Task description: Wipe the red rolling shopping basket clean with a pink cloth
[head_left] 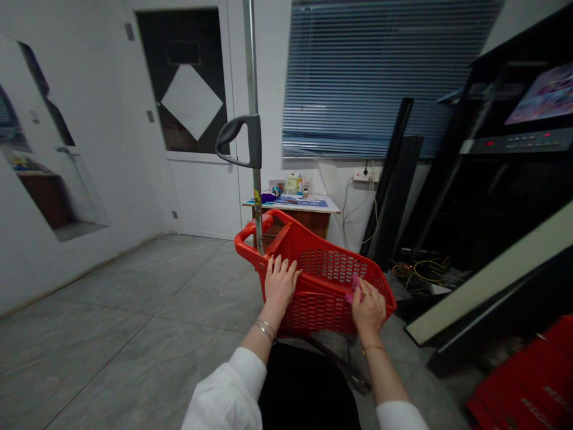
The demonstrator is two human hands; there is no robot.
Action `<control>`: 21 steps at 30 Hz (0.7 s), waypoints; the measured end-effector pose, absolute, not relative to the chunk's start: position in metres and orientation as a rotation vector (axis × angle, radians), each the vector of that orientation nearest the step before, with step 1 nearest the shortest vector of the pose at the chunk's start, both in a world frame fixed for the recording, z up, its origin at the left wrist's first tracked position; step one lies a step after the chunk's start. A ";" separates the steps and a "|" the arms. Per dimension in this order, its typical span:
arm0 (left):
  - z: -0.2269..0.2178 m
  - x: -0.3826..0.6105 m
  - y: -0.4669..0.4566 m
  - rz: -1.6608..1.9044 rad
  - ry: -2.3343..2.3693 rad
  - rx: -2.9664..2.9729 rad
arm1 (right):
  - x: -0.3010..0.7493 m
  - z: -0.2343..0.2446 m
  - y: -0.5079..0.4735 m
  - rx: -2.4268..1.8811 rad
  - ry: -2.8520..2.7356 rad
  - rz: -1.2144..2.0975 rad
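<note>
A red plastic shopping basket (326, 263) stands on the tiled floor in front of me, with a metal pull-handle pole (253, 89) rising from its far end and a grey grip (239, 140) near its top. My left hand (280, 283) rests on the basket's near left rim, fingers lying over the edge. My right hand (367, 304) is closed on a small pink cloth (353, 289) pressed against the basket's near right rim. The inside of the basket is mostly hidden from here.
A small wooden table (293, 206) with bottles and small items stands behind the basket under a blinds-covered window. Black panels (394, 179) lean at the right, with cables (421, 272) on the floor. A dark cabinet with a screen (537, 101) and red baskets (532, 382) fill the right.
</note>
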State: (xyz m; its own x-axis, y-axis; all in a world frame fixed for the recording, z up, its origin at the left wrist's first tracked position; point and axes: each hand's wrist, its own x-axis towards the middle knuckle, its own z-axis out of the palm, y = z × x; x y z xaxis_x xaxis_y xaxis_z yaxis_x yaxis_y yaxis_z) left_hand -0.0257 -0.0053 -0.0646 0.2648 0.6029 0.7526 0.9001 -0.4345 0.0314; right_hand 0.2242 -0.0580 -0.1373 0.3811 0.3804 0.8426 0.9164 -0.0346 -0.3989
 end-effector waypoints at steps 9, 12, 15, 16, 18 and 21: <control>-0.068 -0.023 -0.004 -1.016 -1.367 -2.130 | 0.129 -0.116 -0.027 -1.519 -1.320 -0.621; -0.068 -0.028 -0.004 -0.995 -1.355 -2.132 | 0.099 -0.107 -0.019 -1.465 -1.403 -0.608; -0.067 -0.030 -0.003 -0.982 -1.338 -2.142 | 0.122 -0.111 -0.028 -1.432 -1.455 -0.596; -0.067 -0.031 -0.003 -0.982 -1.338 -2.142 | 0.139 -0.115 -0.034 -1.442 -1.441 -0.598; -0.067 -0.030 -0.003 -0.994 -1.347 -2.140 | 0.178 -0.124 -0.046 -1.501 -1.342 -0.614; -0.067 -0.026 -0.003 -1.018 -1.361 -2.137 | 0.224 -0.133 -0.060 -1.629 -1.120 -0.635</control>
